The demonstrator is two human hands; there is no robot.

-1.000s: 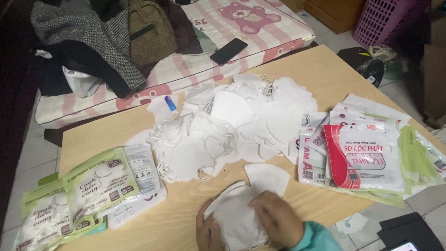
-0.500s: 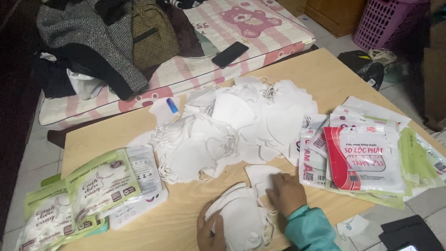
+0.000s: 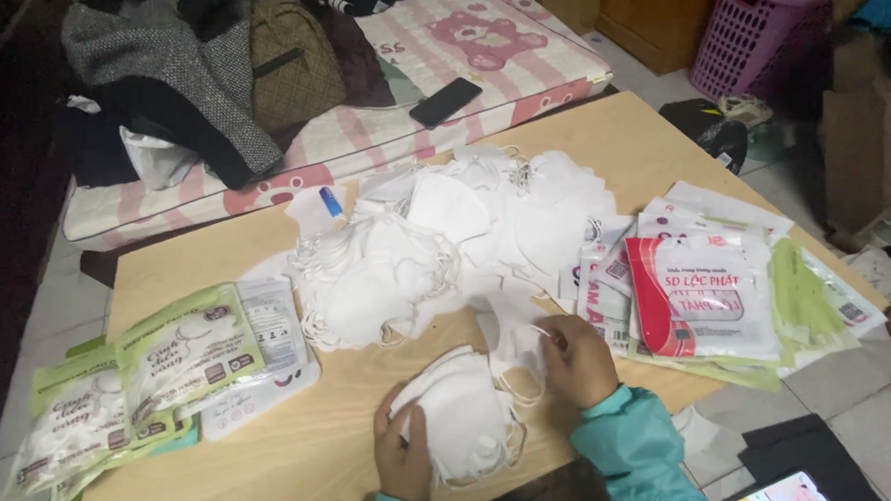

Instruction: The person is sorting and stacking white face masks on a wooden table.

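My left hand (image 3: 402,455) grips the left edge of a small stack of white face masks (image 3: 463,420) lying on the wooden table (image 3: 304,447) near its front edge. My right hand (image 3: 576,358), in a teal sleeve, pinches a single white mask (image 3: 514,330) just right of the stack, by its ear loop. Behind both hands spreads a large loose pile of white masks (image 3: 445,242) across the middle of the table.
Green-and-white filled packets (image 3: 160,368) lie at the table's left. Red-and-white and green empty packets (image 3: 713,289) are stacked at the right. A pink mattress (image 3: 477,54) with clothes, a bag and a black phone (image 3: 445,101) lies beyond. A purple basket (image 3: 751,32) stands far right.
My right hand has left the top of the stack and moved right and away, taking hold of a single mask beside it. My left hand has stayed on the stack.
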